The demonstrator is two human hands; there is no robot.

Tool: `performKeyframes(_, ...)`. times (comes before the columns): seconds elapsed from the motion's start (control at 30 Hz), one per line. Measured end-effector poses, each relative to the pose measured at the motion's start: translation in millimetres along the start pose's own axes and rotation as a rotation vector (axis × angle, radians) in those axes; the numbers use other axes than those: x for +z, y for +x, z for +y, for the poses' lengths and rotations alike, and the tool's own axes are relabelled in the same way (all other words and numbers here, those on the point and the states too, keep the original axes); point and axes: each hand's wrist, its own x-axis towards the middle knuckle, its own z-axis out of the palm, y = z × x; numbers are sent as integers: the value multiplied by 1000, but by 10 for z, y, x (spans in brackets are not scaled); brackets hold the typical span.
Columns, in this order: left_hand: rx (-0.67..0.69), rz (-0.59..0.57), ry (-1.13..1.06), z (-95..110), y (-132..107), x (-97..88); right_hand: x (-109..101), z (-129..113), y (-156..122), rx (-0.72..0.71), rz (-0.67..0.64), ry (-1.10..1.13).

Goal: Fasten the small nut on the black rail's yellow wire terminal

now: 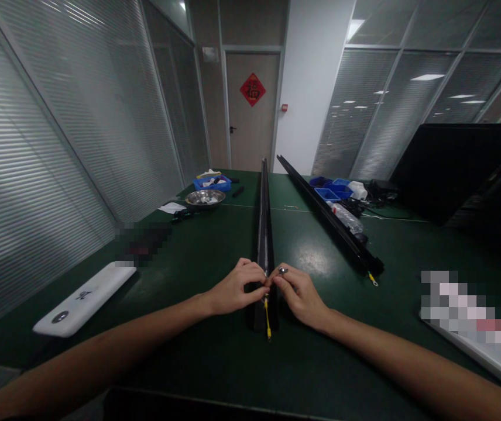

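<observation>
Beside the blinds (pixel 31 111), I see two black rails (pixel 265 228) on the green bench (pixel 206 251), one ending near its front edge, left hand (pixel 237 286) and right hand (pixel 303 298) pinching some small piece (pixel 268 283) there.

We face a wood-toned door (pixel 254 126) in a grey metal frame (pixel 253 49), with a red diamond-shaped sign (pixel 253 89) on its upper half and a dark handle (pixel 232 128) at its left edge. Left of the door, we see a glass partition (pixel 79 111) lined with horizontal blinds (pixel 9 111). Right of the door stands a white wall (pixel 314 70) bearing a small red box (pixel 284 107); farther right of the door, we see glazed panels (pixel 364 111) showing bright patches of light (pixel 427 77). In front of the door, a dark green table (pixel 215 245) stretches towards us in dim light
</observation>
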Motion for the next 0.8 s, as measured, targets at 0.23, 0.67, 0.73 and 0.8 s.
performKeyframes(0.23, -6, 2, -9, 28, 7, -19, -11, 17, 10, -15, -11, 28)
performKeyframes(0.67, -28, 5, -37, -19, 13, -27, -22, 12, 27, 12, -5, 59)
performKeyframes(0.73, -30, 9, -37, -17, 19, -35, -28, 8, 30, 21, -1, 60)
performKeyframes(0.8, -25, 15, -43, -13, 22, -41, -31, 7, 30, 30, 2, 55)
